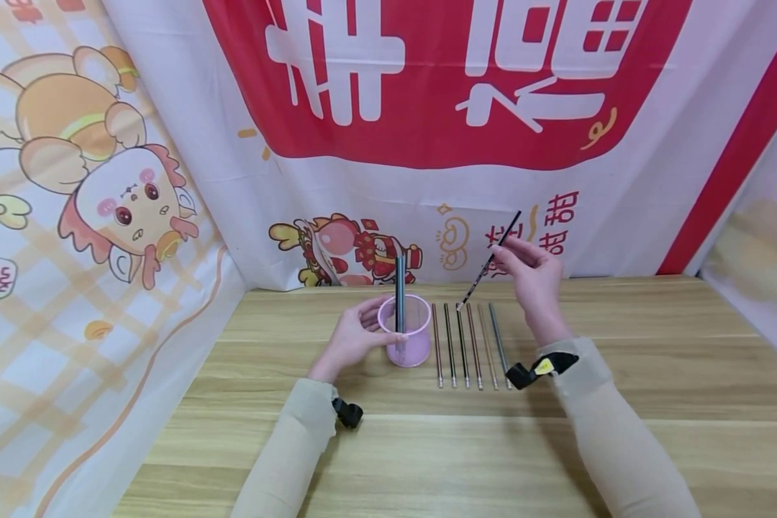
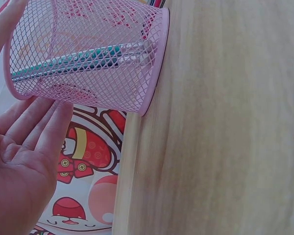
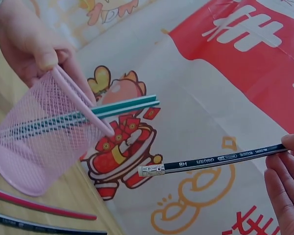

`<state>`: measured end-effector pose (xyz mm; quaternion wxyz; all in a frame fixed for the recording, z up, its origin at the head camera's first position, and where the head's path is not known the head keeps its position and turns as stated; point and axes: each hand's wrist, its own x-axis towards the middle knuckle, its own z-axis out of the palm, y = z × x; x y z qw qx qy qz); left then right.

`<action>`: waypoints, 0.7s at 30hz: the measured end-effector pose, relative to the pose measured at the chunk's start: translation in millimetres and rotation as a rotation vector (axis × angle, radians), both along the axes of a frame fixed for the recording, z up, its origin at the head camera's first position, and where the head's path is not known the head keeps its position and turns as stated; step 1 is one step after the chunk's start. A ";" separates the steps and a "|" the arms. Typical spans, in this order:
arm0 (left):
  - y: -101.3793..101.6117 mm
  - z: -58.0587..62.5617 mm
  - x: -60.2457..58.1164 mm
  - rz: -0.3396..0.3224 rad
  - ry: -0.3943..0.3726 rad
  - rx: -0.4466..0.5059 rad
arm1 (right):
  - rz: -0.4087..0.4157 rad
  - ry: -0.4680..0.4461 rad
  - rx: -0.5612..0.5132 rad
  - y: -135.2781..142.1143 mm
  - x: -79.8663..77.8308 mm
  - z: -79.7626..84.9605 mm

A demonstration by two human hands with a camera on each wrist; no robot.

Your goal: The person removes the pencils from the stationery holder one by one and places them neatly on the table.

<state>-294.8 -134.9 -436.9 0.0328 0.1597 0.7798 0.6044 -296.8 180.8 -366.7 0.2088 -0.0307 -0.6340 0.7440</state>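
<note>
A pink mesh pencil cup [image 1: 417, 354] stands upright on the table. My left hand [image 1: 355, 337] holds it at the rim, thumb on the near side and fingers round the far side. Dark green pencils [image 3: 125, 106] lean inside the cup, their eraser ends down in the left wrist view. Up to the right, my right hand [image 1: 536, 279] pinches a black HB pencil [image 3: 210, 162] near its upper end. This pencil slants, with its white eraser end pointing down to the left, above the row of pencils [image 1: 462, 349] lying beside the cup.
The row holds several pencils in red, black, tan and grey-blue, eraser ends toward me. Behind the wooden table [image 1: 414, 460] hangs a printed cloth [image 1: 337, 180] with red and white figures. Another patterned cloth [image 1: 103, 345] hangs at the left.
</note>
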 end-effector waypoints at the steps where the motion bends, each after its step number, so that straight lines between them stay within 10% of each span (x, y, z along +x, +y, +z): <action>1: 0.1 0.1 0.2 0.000 0.000 -0.001 | 0.002 -0.007 0.002 2.1 0.3 -0.8; 21: -1.2 -1.5 -2.1 -0.007 0.000 -0.006 | 0.011 -0.161 0.193 29.1 2.3 -24.7</action>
